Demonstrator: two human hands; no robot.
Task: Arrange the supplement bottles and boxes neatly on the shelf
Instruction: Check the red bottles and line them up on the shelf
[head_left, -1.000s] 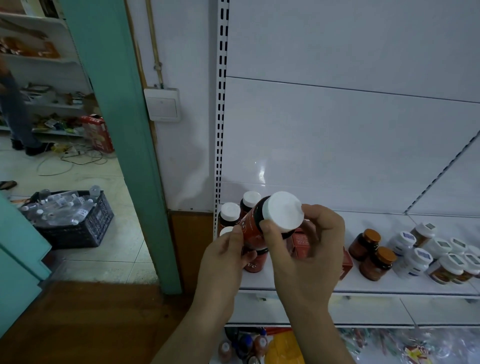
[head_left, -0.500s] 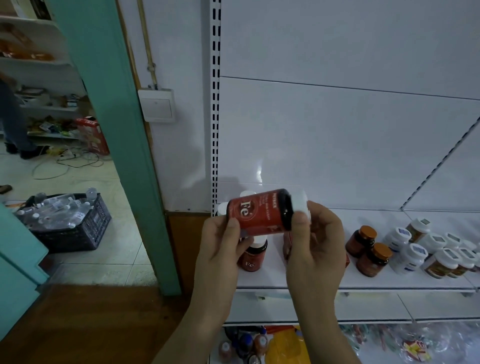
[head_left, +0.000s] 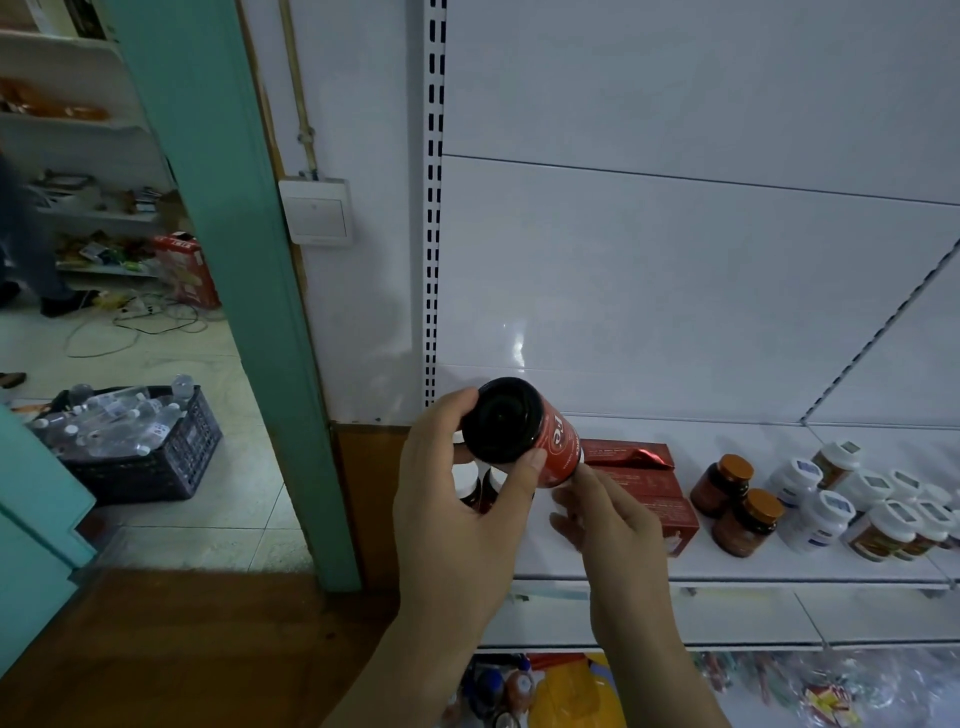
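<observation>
1. The left hand (head_left: 457, 499) grasps a red-labelled supplement bottle (head_left: 524, 431), thumb and fingers wrapped round its dark base, which faces the camera.
2. The bottle lies tilted on its side, held above the left end of the white shelf (head_left: 727, 564), its cap end pointing away toward the right hand.
3. The right hand (head_left: 608, 514) has its fingertips at the bottle's far end; whether it grips the cap cannot be told.
4. Behind the hands, more bottles of the same kind stand on the shelf, mostly hidden.
5. Red boxes (head_left: 644, 483) lie just right of the hands.
6. Amber jars (head_left: 737, 504) stand beside the boxes, with white-capped bottles (head_left: 831, 504) grouped further right.
</observation>
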